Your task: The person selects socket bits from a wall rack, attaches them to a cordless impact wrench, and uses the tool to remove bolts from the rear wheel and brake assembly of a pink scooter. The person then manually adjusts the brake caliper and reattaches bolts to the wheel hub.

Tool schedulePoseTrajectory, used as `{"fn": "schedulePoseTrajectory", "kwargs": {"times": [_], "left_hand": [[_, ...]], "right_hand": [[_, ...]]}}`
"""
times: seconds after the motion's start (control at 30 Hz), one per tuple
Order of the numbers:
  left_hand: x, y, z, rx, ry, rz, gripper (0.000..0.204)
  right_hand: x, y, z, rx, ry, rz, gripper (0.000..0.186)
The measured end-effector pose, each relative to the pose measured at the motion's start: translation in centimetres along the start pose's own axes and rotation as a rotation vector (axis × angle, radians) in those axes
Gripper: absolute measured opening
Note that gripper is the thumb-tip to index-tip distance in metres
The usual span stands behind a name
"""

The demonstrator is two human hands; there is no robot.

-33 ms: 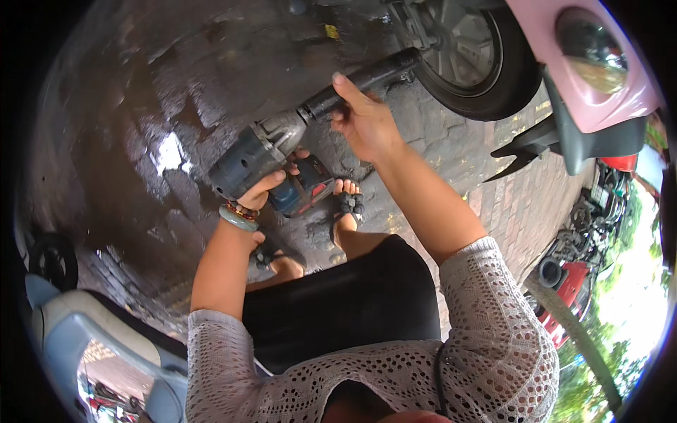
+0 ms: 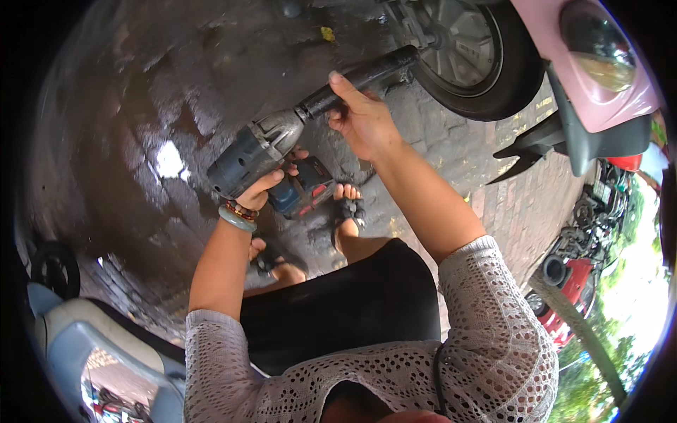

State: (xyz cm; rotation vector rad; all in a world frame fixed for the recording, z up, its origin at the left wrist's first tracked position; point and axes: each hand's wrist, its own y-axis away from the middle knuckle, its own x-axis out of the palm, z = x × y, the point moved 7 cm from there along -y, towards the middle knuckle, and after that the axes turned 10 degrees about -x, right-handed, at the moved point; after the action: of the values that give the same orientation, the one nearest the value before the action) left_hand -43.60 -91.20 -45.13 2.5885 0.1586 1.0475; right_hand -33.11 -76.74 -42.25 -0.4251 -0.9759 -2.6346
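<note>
My left hand (image 2: 271,182) is wrapped round the grip of a cordless impact wrench (image 2: 243,158) with a dark body, a grey metal nose and a battery at the base of its handle. A long black socket (image 2: 377,67) extends from the nose toward the upper right. Its far end is beside the hub of a scooter wheel (image 2: 465,42); whether it touches a nut there I cannot tell. My right hand (image 2: 363,123) holds the socket near its middle, thumb along the top and fingers curled underneath, partly hidden.
Wet, uneven paving (image 2: 134,127) lies below, with my sandalled feet under the wrench. A pink scooter body (image 2: 585,63) rises at the upper right. A pale blue scooter (image 2: 77,317) stands at the lower left. Parked motorbikes (image 2: 589,218) and a slanting trunk (image 2: 578,331) are on the right.
</note>
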Motion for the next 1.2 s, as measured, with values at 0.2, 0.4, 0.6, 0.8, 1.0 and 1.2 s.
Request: {"fn": "schedulePoseTrajectory", "kwargs": {"times": [0.2, 0.4, 0.6, 0.8, 1.0, 1.2], "left_hand": [[-3.2, -6.2, 3.4, -0.104, -0.004, 0.072, 0.056], [-5.8, -7.3, 3.3, -0.151, -0.012, 0.152, 0.047], [-6.6, -6.9, 3.1, -0.147, -0.058, 0.086, 0.053], [-6.1, -8.0, 3.7, -0.135, 0.051, 0.190, 0.042], [-4.7, -8.9, 3.2, -0.049, -0.179, 0.123, 0.046], [-4.5, -9.3, 1.7, -0.026, -0.244, 0.045, 0.044]], "right_hand": [[-3.1, -4.8, -0.8, -0.113, -0.031, 0.053, 0.026], [-2.4, -6.1, -1.4, -0.188, -0.059, 0.091, 0.025], [-2.0, -6.7, -2.7, -0.204, -0.157, 0.054, 0.024], [-2.7, -7.2, -1.6, -0.231, -0.094, 0.010, 0.029], [-3.6, -7.2, -0.6, -0.218, -0.108, 0.099, 0.031], [-5.4, -6.6, -1.1, -0.219, -0.142, 0.017, 0.032]]}}
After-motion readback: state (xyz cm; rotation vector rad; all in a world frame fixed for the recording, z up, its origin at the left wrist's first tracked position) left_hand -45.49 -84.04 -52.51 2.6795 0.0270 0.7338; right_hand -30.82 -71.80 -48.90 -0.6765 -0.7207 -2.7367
